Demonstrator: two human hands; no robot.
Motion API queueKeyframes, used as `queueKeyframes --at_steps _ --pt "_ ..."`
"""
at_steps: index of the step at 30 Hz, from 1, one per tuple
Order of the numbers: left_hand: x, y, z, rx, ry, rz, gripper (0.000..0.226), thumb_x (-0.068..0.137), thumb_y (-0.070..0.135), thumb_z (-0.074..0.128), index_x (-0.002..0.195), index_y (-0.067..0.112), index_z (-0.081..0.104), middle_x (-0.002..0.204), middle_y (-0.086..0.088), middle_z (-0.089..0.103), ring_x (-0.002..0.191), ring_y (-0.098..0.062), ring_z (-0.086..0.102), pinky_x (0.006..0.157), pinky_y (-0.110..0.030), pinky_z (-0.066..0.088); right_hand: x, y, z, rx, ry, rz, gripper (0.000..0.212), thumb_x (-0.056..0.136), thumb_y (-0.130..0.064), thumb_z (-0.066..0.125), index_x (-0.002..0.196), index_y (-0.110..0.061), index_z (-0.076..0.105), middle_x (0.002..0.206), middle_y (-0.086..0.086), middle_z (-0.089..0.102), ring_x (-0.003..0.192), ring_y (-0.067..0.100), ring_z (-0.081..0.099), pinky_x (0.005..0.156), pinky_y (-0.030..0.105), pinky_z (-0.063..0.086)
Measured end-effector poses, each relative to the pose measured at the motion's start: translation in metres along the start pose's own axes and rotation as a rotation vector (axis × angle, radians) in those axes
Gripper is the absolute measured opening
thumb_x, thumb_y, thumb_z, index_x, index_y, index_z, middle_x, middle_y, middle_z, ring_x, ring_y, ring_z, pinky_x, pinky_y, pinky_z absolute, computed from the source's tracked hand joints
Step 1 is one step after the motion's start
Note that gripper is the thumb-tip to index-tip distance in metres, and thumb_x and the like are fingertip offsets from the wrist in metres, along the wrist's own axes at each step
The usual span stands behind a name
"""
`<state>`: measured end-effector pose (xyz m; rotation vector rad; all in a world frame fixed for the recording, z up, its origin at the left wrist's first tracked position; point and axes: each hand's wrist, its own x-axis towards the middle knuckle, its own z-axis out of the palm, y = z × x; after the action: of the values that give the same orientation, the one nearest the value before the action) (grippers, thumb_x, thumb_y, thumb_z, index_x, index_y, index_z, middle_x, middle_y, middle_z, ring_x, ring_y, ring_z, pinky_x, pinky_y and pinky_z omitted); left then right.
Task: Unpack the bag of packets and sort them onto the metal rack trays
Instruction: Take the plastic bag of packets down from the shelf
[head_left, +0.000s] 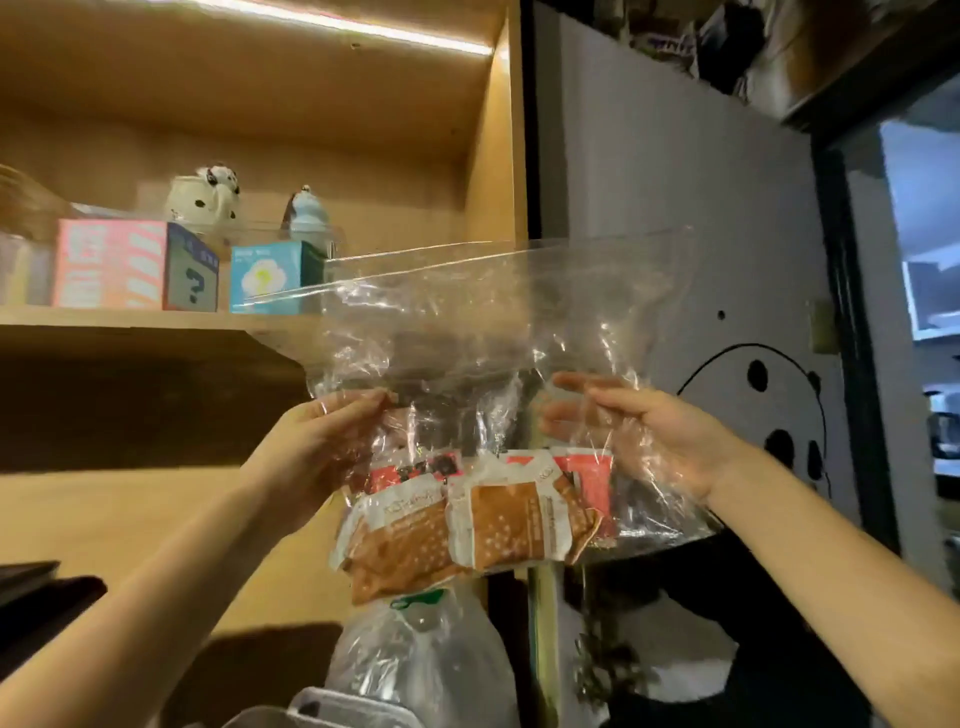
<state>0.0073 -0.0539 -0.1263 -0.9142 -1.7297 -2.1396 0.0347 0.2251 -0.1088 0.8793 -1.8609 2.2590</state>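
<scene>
Stood before a wooden shelf unit (249, 322) lit from above, with boxes (135, 265) and figurines on the shelf and a grey panel to the right; no metal rack in view. Held up a clear bag (493, 312), thin, limp and slippery, left hand (332, 447) pinching its side, right hand (654, 436) spread against the film. Looked light and soft, the packets (467, 519) slumped at the bottom; better supported from beneath.
</scene>
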Motion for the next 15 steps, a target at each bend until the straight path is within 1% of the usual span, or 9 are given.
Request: queueKeyframes --at_steps 2,3,4,5,7,10,12,13,15 --pt "-0.031 -0.013 -0.01 0.029 0.009 -0.017 0.033 0.053 0.039 0.082 0.072 0.015 0.072 0.062 0.003 0.066 0.043 -0.005 0.052 0.036 -0.013 0.04 -0.014 0.028 0.003 0.018 -0.013 0.062 0.028 0.084 -0.014 0.048 0.105 -0.009 0.066 0.09 0.015 0.073 0.09 0.027 0.07 0.075 0.04 0.059" --pt "-0.047 -0.02 -0.015 0.051 0.018 -0.04 0.045 0.04 0.045 0.086 0.072 0.016 0.073 0.064 0.003 0.069 0.043 -0.005 0.054 0.035 -0.014 0.042 -0.022 0.043 0.005 0.036 -0.017 0.09 0.028 0.084 -0.015 0.049 0.105 -0.009 0.067 0.091 0.015 0.073 0.092 0.027 0.07 0.076 0.04 0.059" --pt "-0.061 -0.028 -0.019 0.066 0.033 -0.067 0.054 0.034 0.049 0.087 0.074 0.016 0.073 0.068 0.001 0.071 0.044 -0.007 0.057 0.036 -0.016 0.044 -0.03 0.057 0.006 0.057 -0.022 0.117 0.028 0.084 -0.015 0.05 0.104 -0.01 0.068 0.093 0.015 0.073 0.093 0.027 0.07 0.078 0.04 0.058" --pt "-0.076 -0.036 -0.022 0.082 0.06 -0.103 0.056 0.035 0.05 0.086 0.077 0.015 0.072 0.072 0.0 0.072 0.048 -0.011 0.06 0.036 -0.019 0.045 -0.037 0.071 0.008 0.072 -0.018 0.143 0.029 0.083 -0.015 0.051 0.105 -0.01 0.069 0.095 0.015 0.072 0.096 0.028 0.068 0.081 0.04 0.057" --pt "-0.105 -0.049 -0.023 0.068 0.118 -0.187 0.041 0.054 0.042 0.078 0.082 0.013 0.07 0.075 -0.003 0.072 0.051 -0.018 0.059 0.035 -0.02 0.044 -0.054 0.099 0.015 0.099 -0.011 0.193 0.032 0.08 -0.015 0.053 0.109 -0.009 0.066 0.1 0.016 0.07 0.104 0.031 0.064 0.088 0.042 0.054" --pt "-0.144 -0.065 -0.023 0.021 0.207 -0.253 0.02 0.073 0.024 0.06 0.082 0.008 0.067 0.06 -0.005 0.061 0.04 -0.011 0.05 0.032 -0.017 0.039 -0.08 0.136 0.022 0.18 0.015 0.261 0.04 0.075 -0.015 0.059 0.114 -0.005 0.062 0.1 0.017 0.07 0.096 0.029 0.067 0.084 0.04 0.056" --pt "-0.17 -0.073 -0.019 0.076 0.241 -0.258 0.018 0.078 0.023 0.059 0.072 0.01 0.071 0.062 -0.007 0.049 0.045 -0.014 0.041 0.035 -0.017 0.036 -0.097 0.157 0.025 0.215 0.006 0.301 0.057 0.066 -0.02 0.075 0.119 -0.004 0.059 0.104 0.017 0.069 0.096 0.028 0.068 0.084 0.04 0.056" --pt "-0.183 -0.076 -0.017 0.104 0.259 -0.261 0.021 0.08 0.022 0.059 0.069 0.011 0.071 0.063 -0.008 0.048 0.047 -0.016 0.04 0.037 -0.018 0.035 -0.107 0.168 0.025 0.223 -0.002 0.325 0.065 0.061 -0.022 0.081 0.119 -0.005 0.058 0.107 0.017 0.068 0.098 0.028 0.067 0.084 0.041 0.056" --pt "-0.211 -0.084 -0.011 0.118 0.305 -0.278 0.02 0.086 0.017 0.055 0.072 0.007 0.066 0.055 -0.003 0.058 0.041 -0.012 0.049 0.035 -0.015 0.036 -0.129 0.19 0.026 0.225 -0.005 0.385 0.073 0.056 -0.027 0.085 0.12 -0.007 0.058 0.113 0.017 0.066 0.103 0.028 0.066 0.085 0.041 0.056"
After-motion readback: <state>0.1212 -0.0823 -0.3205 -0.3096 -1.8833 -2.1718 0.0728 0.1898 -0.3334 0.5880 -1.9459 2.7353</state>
